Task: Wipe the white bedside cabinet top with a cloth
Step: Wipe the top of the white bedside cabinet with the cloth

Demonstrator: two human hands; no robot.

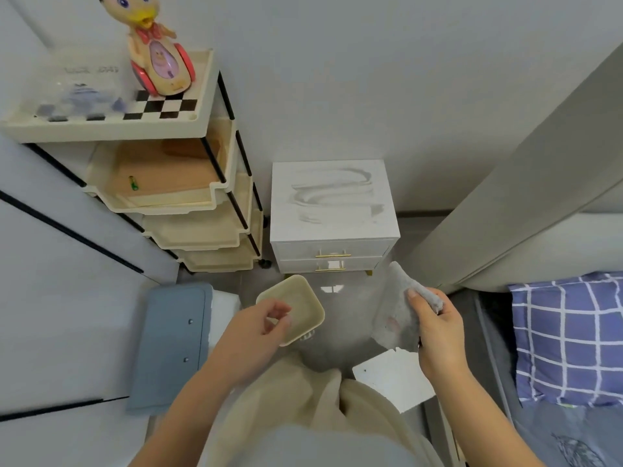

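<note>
Both hands are near: the right hand [438, 326] holds the gray cloth [399, 311], the left hand [259, 326] holds a small tan tray [296, 306], so reach far to the streaky white cabinet top [332, 200] and rub flat, all over.

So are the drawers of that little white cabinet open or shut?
Shut: both drawer fronts of the white bedside cabinet sit flush, gold handles aligned.

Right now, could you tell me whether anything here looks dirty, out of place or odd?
Yes: the cabinet top carries grey curved smears across its middle, like wipe streaks. The right hand holds the cloth well clear of it, and the left hand holds a beige tray.
</note>
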